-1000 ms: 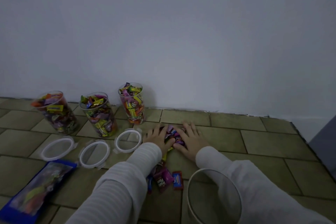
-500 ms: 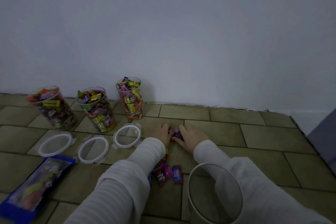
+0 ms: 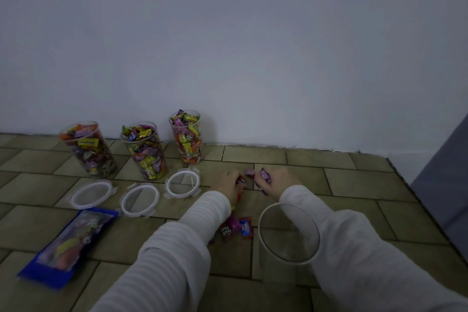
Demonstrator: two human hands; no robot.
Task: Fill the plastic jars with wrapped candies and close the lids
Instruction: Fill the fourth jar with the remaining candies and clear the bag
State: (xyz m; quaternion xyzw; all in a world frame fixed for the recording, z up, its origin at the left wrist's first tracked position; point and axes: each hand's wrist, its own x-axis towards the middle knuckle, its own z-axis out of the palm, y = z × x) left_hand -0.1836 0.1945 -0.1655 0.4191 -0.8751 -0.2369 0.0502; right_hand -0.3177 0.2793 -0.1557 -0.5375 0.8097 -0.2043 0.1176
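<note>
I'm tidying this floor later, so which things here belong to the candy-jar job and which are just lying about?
Part of the job:
- three filled jars
- three loose lids
- empty jar
- candies on the floor
- candies in the left hand and the right hand
- blue candy bag, probably

Lying about:
- grey object at the right edge

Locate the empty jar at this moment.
In the head view the empty jar stands upright on the floor tiles, lower right of centre, against the right sleeve, just right of the loose candies.
</note>
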